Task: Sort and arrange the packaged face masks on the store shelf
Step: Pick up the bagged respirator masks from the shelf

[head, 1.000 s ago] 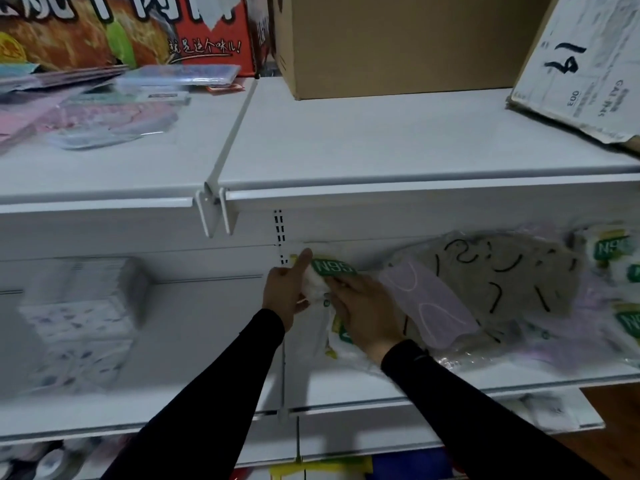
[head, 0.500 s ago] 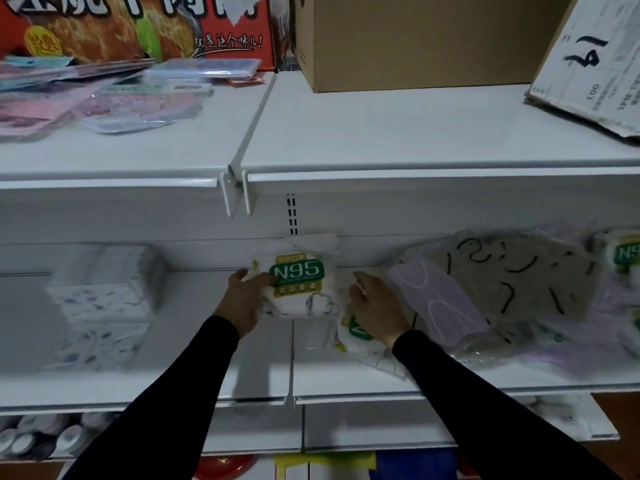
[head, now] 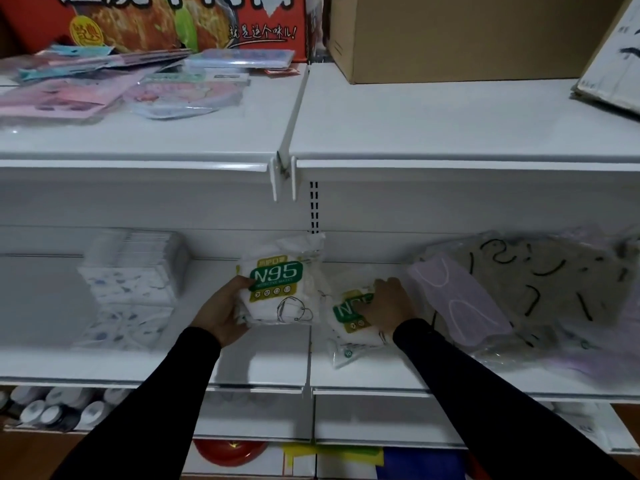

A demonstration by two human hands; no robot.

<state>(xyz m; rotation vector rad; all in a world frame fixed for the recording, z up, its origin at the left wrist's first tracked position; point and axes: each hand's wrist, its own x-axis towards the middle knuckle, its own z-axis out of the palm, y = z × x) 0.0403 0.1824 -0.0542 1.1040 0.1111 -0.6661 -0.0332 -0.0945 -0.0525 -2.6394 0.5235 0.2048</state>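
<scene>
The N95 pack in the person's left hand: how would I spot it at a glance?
Look at the middle shelf, just left of the seam between its two sections. The left hand holds the N95 pack upright there. Unlike the second pack, lying flat under the right hand, its green label shows fully.

The white plastic mask packet with a green N95 label [head: 280,289] carries olive-yellow trim and a thin dark line drawing of a mask. A second white packet with the same green and yellow label [head: 353,315] lies beside it. The pale lilac flat mask pack with white curved lines [head: 457,303] overlaps a grey-beige clear-wrapped pack marked with black squiggles [head: 554,282]. The white stack of packs speckled with small blue-grey prints [head: 131,282] is blurred. The shelf of white painted metal [head: 415,119] holds pink and light-blue flat packets [head: 69,95], a plain brown cardboard box [head: 467,32], and a red printed carton with white lettering [head: 173,19]. Both sleeves are black.
</scene>
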